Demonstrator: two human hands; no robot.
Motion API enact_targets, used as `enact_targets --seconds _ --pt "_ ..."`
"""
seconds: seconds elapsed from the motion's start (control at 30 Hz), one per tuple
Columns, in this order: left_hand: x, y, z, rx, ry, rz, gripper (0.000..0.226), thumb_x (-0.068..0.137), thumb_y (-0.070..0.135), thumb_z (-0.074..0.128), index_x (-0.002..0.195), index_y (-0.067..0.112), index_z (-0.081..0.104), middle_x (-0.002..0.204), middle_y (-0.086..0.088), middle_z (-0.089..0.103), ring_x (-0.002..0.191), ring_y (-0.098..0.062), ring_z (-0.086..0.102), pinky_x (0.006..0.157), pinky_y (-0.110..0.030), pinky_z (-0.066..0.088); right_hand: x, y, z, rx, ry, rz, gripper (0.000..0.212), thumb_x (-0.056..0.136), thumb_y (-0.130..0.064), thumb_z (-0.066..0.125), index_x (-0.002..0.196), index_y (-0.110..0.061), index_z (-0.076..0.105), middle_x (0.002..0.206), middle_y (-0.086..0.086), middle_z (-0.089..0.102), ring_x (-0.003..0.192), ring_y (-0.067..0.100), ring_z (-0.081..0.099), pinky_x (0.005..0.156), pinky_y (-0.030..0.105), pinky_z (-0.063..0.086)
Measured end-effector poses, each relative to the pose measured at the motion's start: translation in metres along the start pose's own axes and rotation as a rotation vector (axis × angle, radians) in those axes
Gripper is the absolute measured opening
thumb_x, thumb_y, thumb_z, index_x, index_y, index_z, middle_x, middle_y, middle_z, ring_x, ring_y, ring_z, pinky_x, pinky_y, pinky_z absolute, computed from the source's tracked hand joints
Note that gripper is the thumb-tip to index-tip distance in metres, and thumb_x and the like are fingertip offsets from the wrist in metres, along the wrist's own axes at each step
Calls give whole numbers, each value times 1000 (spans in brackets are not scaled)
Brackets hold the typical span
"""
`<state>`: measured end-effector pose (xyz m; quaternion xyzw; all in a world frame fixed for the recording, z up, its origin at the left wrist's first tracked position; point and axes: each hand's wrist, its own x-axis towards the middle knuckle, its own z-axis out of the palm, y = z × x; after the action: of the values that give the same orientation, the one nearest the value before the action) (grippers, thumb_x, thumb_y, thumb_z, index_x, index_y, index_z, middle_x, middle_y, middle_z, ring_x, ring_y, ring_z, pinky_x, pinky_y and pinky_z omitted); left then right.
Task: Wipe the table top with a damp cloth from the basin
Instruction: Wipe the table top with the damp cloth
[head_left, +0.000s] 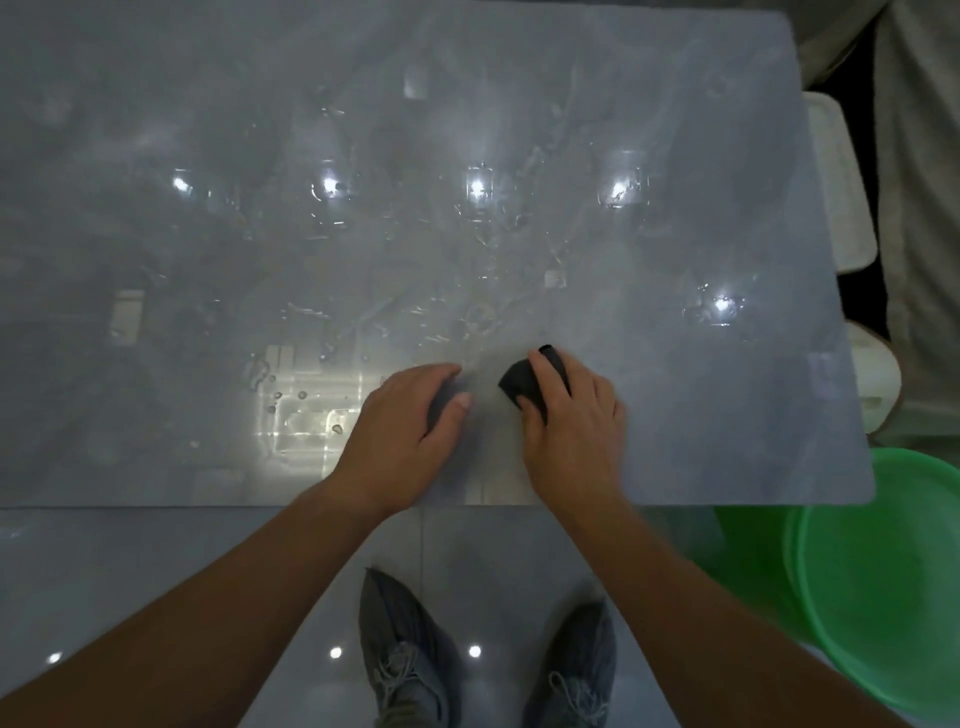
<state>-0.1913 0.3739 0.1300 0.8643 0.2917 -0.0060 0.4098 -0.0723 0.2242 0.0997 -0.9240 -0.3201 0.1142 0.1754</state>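
- My right grip (566, 415) is curled over the cloth (524, 384), fingers and thumb pinching it down against the table (727, 415).
- The cloth is one small dark wad, nearly black. It sits near the table's front edge, a little right of middle, and only its far end shows past my fingers.
- My left grip (410, 410) rests on the table just beside the right one, not touching it. Its fingers are loosely bent and I see nothing in it.
- The table is a glossy, pale grey marbled slab with rounded corners. Water (467, 312) lies on it in streaks and beads, mostly across the middle and front left.
- I count five bright light spots (478, 187) mirrored on the top.
- One green basin (883, 597) stands on the floor (156, 561) by the table's front right corner, partly under it.
- The floor is shiny grey tile, and my two grey shoes (410, 665) stand on it.
- Two white objects (841, 182) stand beyond the right edge. I cannot tell what they are.
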Motion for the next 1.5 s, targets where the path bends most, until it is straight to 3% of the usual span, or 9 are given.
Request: enact_targets --seconds 0.13,0.3,0.5,0.7,0.97,1.1,1.27,1.37,1.5 --pt "4 21 0 -405 -48 -250 39 99 47 52 130 26 59 124 7 65 112 -6 62 99 -26 47 13 -13 -32 740 -31 324 22 103 -24 54 124 -28 59 116 -9 65 109 14 58 95 24 49" --pt "12 52 0 -1021 -154 -505 31 99 37 57 119 15 67 110 -7 74 101 -22 72 89 -36 57 14 -22 -56 1491 -339 686 39 103 -38 48 130 -14 63 123 13 71 114 28 68 97 49 54" --pt "14 59 -5 -1042 -79 -504 13 90 17 71 99 12 64 86 -4 73 77 -17 72 67 -31 58 19 -17 -64 1273 -359 706 76 73 -74 68 124 -18 66 117 8 74 106 27 72 92 53 57" --pt "14 65 -3 -1113 -206 -495 18 90 11 70 107 7 71 100 -13 76 91 -23 74 71 -30 59 15 -13 -70 1056 -256 639 76 57 -63 77 116 -17 63 109 5 73 95 20 74 81 45 63" --pt "15 64 9 -1193 -234 -534 12 92 12 66 100 9 73 95 -11 76 86 -24 73 74 -37 61 16 -8 -74 1061 -283 674 97 54 -62 78 137 -23 47 125 2 62 105 17 68 78 34 59" --pt "17 66 10 -1168 -260 -519 12 91 14 66 99 10 73 95 -11 75 86 -24 72 79 -41 59 17 -7 -80 1114 -336 684 82 64 -52 79 135 -29 45 119 -4 62 101 15 68 73 30 57" --pt "24 52 9 -1005 -99 -571 6 94 15 66 96 10 70 86 -6 75 78 -20 71 67 -32 58 20 15 -75 956 -183 678 25 93 -21 69 117 -22 63 112 9 68 97 20 69 77 33 59" --pt "27 41 16 -705 45 -510 3 92 14 69 94 16 70 87 -3 75 83 -19 72 72 -31 58 19 30 -73 652 -196 519 30 95 -19 66 124 -22 60 110 5 64 89 11 63 65 14 49" --pt "22 33 19 -218 92 -297 16 94 24 61 109 23 63 103 8 67 93 -8 64 82 -26 52 9 25 -62 58 -32 -37 32 94 -22 61 126 -17 64 126 10 60 116 29 55 96 31 40"
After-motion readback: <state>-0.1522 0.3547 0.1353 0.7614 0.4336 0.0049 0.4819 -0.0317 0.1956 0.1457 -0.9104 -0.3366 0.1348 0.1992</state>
